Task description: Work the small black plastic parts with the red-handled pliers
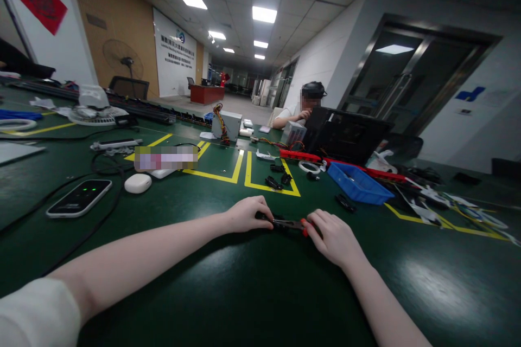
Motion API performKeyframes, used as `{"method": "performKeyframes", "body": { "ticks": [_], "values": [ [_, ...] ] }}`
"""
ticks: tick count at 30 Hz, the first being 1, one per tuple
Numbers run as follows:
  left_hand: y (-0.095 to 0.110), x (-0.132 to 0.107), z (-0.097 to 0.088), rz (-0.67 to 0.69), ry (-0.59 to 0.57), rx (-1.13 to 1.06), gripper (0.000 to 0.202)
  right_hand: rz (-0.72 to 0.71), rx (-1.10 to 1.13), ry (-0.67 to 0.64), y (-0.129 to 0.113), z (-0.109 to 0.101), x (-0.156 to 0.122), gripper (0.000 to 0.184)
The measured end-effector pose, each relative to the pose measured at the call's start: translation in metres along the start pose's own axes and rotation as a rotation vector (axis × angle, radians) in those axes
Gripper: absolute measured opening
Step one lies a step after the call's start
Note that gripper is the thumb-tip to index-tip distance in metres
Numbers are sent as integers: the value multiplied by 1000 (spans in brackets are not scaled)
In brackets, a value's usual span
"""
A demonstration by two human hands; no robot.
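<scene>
Near the middle of the green table, my right hand (pixel 331 233) is closed round the red handles of a pair of pliers (pixel 293 224). The plier jaws point left, toward the fingertips of my left hand (pixel 249 214). My left thumb and fingers pinch a small black piece (pixel 264 218), which looks like a short cable or connector. The plier tips meet it or lie right beside it; I cannot tell which. Part of the black piece is hidden by my left fingers. Beyond my hands, several black cable bundles (pixel 273 182) lie inside a yellow-taped square.
A blue tray (pixel 360 183) and a black bundle (pixel 345 203) are to the right. At left are a phone-like device (pixel 80 198), a white case (pixel 138 184) and black cables. Behind stand a power supply (pixel 228 127) and a black computer case (pixel 345 135), with another person seated there.
</scene>
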State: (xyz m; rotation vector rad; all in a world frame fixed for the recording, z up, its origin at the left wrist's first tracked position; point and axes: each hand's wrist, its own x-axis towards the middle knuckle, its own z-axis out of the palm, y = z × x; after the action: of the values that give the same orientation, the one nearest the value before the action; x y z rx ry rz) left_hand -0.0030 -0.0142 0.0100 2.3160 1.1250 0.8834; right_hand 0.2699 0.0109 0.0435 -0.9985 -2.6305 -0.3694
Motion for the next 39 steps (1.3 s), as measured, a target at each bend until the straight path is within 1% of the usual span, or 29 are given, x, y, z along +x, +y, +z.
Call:
{"method": "performKeyframes", "body": {
  "ticks": [7,20,28,35,39],
  "values": [
    [2,0,-1,-3,-1,-5,18,-15,-38,13,0,0,-3,41],
    [5,-1,-4,-29,-11,-31,16,-19,-81,92,-3,2,-2,35],
    [5,-1,-4,-26,-5,-26,17,7,-70,62,-4,8,-2,36],
    [-2,0,0,6,13,-12,17,-6,-127,61,-5,10,-1,35],
    [-2,0,1,-14,11,-15,17,0,-123,42,-6,10,-1,36]
  ]
}}
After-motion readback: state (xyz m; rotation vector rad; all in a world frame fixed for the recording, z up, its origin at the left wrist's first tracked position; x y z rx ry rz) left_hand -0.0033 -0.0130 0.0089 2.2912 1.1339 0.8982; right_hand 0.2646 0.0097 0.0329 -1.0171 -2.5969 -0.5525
